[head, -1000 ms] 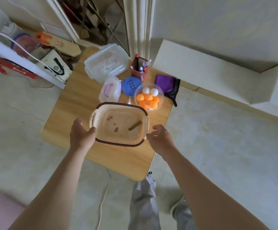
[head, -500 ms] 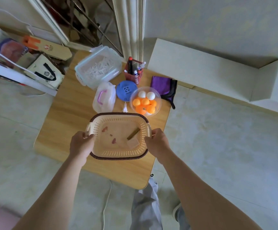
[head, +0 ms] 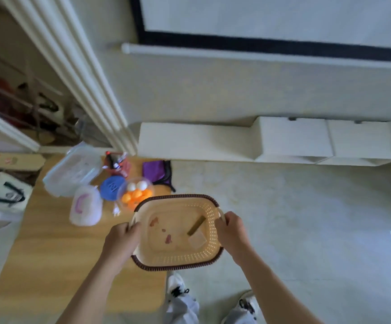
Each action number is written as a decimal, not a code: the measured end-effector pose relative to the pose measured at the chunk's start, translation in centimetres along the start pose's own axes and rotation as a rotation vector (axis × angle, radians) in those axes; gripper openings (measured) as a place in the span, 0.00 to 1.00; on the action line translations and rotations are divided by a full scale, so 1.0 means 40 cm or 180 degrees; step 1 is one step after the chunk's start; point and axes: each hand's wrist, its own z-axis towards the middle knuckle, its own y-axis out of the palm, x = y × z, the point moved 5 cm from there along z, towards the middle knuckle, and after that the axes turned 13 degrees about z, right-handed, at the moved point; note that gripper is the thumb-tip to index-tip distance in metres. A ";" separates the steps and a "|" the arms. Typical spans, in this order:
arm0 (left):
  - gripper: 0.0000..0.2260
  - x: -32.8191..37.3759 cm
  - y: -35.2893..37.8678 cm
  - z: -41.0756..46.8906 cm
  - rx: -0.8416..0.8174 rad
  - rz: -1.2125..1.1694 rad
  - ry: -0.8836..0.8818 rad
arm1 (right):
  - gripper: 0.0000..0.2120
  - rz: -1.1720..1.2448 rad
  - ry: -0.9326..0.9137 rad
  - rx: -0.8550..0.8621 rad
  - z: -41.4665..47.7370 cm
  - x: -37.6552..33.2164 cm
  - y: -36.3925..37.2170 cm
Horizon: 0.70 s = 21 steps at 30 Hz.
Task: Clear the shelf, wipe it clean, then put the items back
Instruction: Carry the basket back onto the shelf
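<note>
Head view, from left to right: a wooden table (head: pixel 49 242) fills the lower left, and on its far part lie a clear lidded container (head: pixel 73 171), a small white box with a purple handle (head: pixel 85 206), a blue round lid (head: pixel 112 187), a red holder of pens (head: pixel 117 163), a clear bowl of orange and white balls (head: pixel 135 195) and a folded purple cloth (head: pixel 157 171) at the table's far right corner. The left hand (head: pixel 119 242) is clamped on the left handle of the cream basket (head: pixel 178 258), fingers curled over the rim. The basket, with its dark brown rim, is held level between both hands, over the table's right edge and partly over the pale floor (head: pixel 306 230); its far rim overlaps the bowl of balls in the picture. Inside it lie a few reddish scraps, a brown stick and a small clear square piece. The right hand (head: pixel 233 232) is closed on the right handle. Below the basket, white shoes (head: pixel 178 286) and grey trouser legs show. Along the wall stand low white boxes (head: pixel 295 139), blurred.
</note>
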 end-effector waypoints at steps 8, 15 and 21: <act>0.19 0.476 0.200 -0.240 -0.0091 0.0360 0.1027 | 0.07 0.0661 -0.0233 0.0772 -0.070 0.064 -0.558; 0.18 0.787 0.480 -0.519 -0.0479 0.0545 0.1601 | 0.08 0.0979 -0.0320 0.1397 -0.150 0.206 -1.025; 0.19 0.946 0.643 -0.661 -0.0749 0.0611 0.1886 | 0.08 0.1151 -0.0302 0.1789 -0.226 0.302 -1.272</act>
